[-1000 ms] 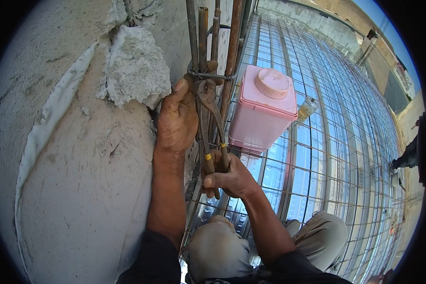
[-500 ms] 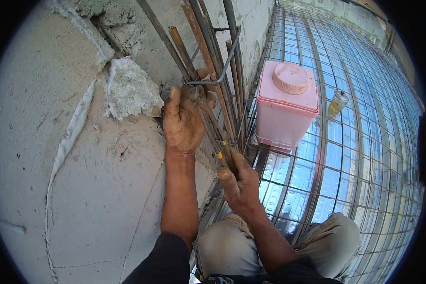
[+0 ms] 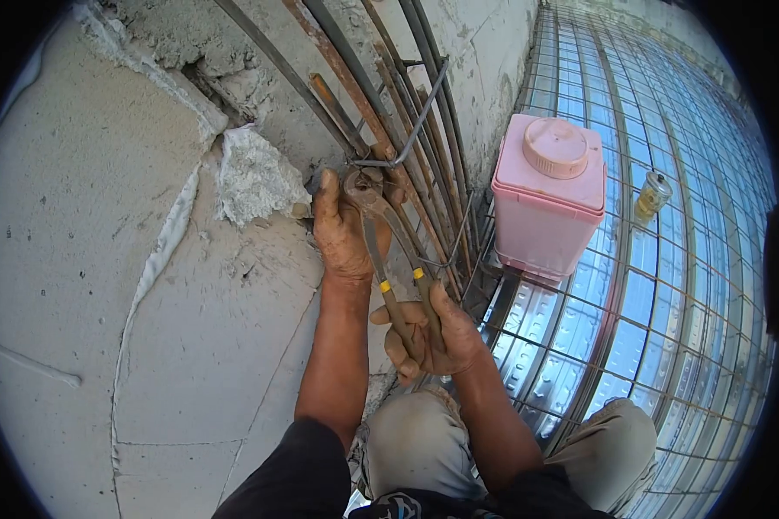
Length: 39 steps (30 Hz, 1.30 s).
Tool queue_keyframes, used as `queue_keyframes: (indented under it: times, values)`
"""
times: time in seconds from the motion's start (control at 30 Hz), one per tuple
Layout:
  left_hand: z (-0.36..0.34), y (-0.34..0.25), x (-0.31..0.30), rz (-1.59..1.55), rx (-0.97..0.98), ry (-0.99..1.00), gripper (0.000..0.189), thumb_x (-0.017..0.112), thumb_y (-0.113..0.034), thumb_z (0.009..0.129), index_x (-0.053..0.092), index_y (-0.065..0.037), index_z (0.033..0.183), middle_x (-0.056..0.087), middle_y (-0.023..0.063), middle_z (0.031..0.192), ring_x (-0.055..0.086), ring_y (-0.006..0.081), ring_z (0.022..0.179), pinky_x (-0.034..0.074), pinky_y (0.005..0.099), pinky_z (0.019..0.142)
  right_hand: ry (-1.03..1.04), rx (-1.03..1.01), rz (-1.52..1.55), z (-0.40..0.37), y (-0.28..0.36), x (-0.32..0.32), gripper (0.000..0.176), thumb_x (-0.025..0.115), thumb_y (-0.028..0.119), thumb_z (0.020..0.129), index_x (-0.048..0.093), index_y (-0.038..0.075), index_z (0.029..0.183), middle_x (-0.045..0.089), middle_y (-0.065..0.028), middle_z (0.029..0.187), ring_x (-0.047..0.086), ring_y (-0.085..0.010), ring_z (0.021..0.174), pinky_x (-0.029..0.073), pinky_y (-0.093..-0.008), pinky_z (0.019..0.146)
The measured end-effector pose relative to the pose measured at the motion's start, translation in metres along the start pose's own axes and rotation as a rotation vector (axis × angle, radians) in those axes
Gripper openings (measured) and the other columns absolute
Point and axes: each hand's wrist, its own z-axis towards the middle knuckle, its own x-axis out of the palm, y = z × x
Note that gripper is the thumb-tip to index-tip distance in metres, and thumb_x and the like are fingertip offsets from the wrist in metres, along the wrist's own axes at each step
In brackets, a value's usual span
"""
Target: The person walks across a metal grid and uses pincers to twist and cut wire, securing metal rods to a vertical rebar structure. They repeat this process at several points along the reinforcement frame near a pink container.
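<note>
Upright steel bars (image 3: 342, 60) stand against the wall, tied by bent metal stirrups (image 3: 422, 112). My right hand (image 3: 437, 333) is wrapped round the olive handles of a pair of pincers (image 3: 374, 206), which have yellow bands. The handles are spread a little, and the pincers' round head is at the bars, just under a stirrup. Behind that head is my left hand (image 3: 344, 233), its thumb up beside the bars. Its other fingers are mostly hidden by the tool and the bars, so what they hold cannot be made out.
A pink container (image 3: 547, 208) with a round lid stands right of the bars. Beyond it a small jar (image 3: 653, 197) rests on the rebar mesh (image 3: 640, 303) over shiny metal decking. A rough concrete lump (image 3: 255, 177) juts from the grey wall (image 3: 208, 346) at left.
The pincers have turned so their head faces the camera, and their handles have spread. My right hand's fingers have come into view round them. The view has shifted slightly.
</note>
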Motion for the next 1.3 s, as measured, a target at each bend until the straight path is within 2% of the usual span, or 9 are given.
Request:
queue_keyframes:
  times: [0.1, 0.23, 0.27, 0.57, 0.8, 0.9, 1.0, 1.23, 1.3]
  values:
    - [-0.009, 0.001, 0.006, 0.146, 0.065, 0.007, 0.059, 0.048, -0.051, 0.098, 0.056, 0.0, 0.126, 0.064, 0.0108, 0.113, 0.059, 0.0245, 0.105, 0.045, 0.0426, 0.094, -0.443, -0.082, -0.54, 0.002, 0.021, 0.013, 0.094, 0.037, 0.077, 0.09, 0.054, -0.006, 0.128, 0.067, -0.0145, 0.088, 0.064, -0.0212, 0.063, 0.055, -0.0341, 0.063]
    - [-0.013, 0.01, -0.009, 0.038, 0.021, 0.08, 0.061, 0.058, -0.051, 0.092, 0.054, -0.003, 0.129, 0.059, 0.0108, 0.12, 0.054, 0.0249, 0.114, 0.041, 0.0424, 0.1, -0.547, -0.175, -0.861, -0.002, 0.029, 0.033, 0.057, 0.07, 0.049, 0.088, 0.059, -0.003, 0.108, 0.062, -0.0076, 0.067, 0.058, -0.0129, 0.052, 0.045, -0.0271, 0.048]
    - [-0.015, 0.01, -0.011, 0.064, 0.011, 0.076, 0.062, 0.061, -0.05, 0.09, 0.052, -0.004, 0.13, 0.057, 0.0109, 0.125, 0.052, 0.0247, 0.117, 0.039, 0.0423, 0.102, -0.602, -0.136, -0.785, 0.003, 0.029, 0.04, 0.046, 0.082, 0.034, 0.08, 0.058, -0.001, 0.098, 0.058, -0.004, 0.059, 0.054, -0.0103, 0.046, 0.04, -0.0253, 0.043]
    - [-0.014, 0.01, -0.012, 0.045, -0.015, 0.23, 0.07, 0.07, -0.039, 0.085, 0.045, -0.003, 0.139, 0.05, 0.0117, 0.139, 0.047, 0.0232, 0.128, 0.034, 0.0371, 0.112, -0.126, 0.078, -0.123, 0.008, 0.024, 0.005, 0.05, 0.087, 0.024, 0.07, 0.056, -0.001, 0.1, 0.05, -0.0021, 0.056, 0.046, -0.0105, 0.035, 0.034, -0.0208, 0.032]
    - [-0.016, 0.009, -0.003, 0.093, -0.038, 0.169, 0.077, 0.073, -0.044, 0.082, 0.044, -0.002, 0.14, 0.05, 0.0109, 0.139, 0.048, 0.0234, 0.127, 0.035, 0.039, 0.111, -0.7, -0.582, -1.269, 0.012, 0.004, 0.021, 0.047, 0.07, 0.033, 0.089, 0.054, -0.003, 0.114, 0.057, -0.0121, 0.089, 0.06, -0.0209, 0.084, 0.05, -0.0354, 0.076]
    - [-0.016, 0.009, -0.002, 0.104, -0.048, 0.131, 0.082, 0.073, -0.047, 0.081, 0.04, -0.001, 0.139, 0.054, 0.0105, 0.124, 0.051, 0.0214, 0.117, 0.04, 0.0372, 0.105, -0.895, -0.781, -1.536, 0.017, -0.012, 0.027, 0.054, 0.065, 0.042, 0.093, 0.054, -0.004, 0.119, 0.056, -0.0138, 0.088, 0.056, -0.0215, 0.077, 0.049, -0.0344, 0.073]
    - [-0.018, 0.012, -0.011, 0.105, -0.037, 0.137, 0.068, 0.071, -0.044, 0.084, 0.05, -0.004, 0.135, 0.055, 0.0096, 0.133, 0.05, 0.0241, 0.124, 0.035, 0.0428, 0.109, -0.769, -0.595, -1.286, 0.011, -0.002, 0.035, 0.065, 0.059, 0.056, 0.093, 0.057, -0.004, 0.118, 0.055, -0.0111, 0.075, 0.054, -0.0196, 0.065, 0.047, -0.0345, 0.063]
    - [-0.021, 0.01, -0.011, 0.139, -0.04, 0.155, 0.075, 0.07, -0.048, 0.084, 0.046, -0.003, 0.139, 0.05, 0.0114, 0.14, 0.044, 0.0243, 0.131, 0.028, 0.0405, 0.114, -0.161, 0.013, -0.147, 0.005, 0.017, 0.006, 0.087, 0.037, 0.078, 0.089, 0.061, -0.002, 0.111, 0.056, -0.0062, 0.07, 0.043, -0.0097, 0.047, 0.038, -0.027, 0.043]
    - [-0.019, 0.011, -0.012, 0.063, -0.014, 0.234, 0.078, 0.069, -0.05, 0.084, 0.044, -0.002, 0.141, 0.047, 0.0124, 0.143, 0.042, 0.0246, 0.134, 0.026, 0.0396, 0.116, -0.021, 0.052, 0.008, 0.008, 0.013, 0.008, 0.086, 0.029, 0.076, 0.092, 0.062, -0.003, 0.105, 0.055, -0.0086, 0.057, 0.046, -0.0134, 0.036, 0.044, -0.0279, 0.04]
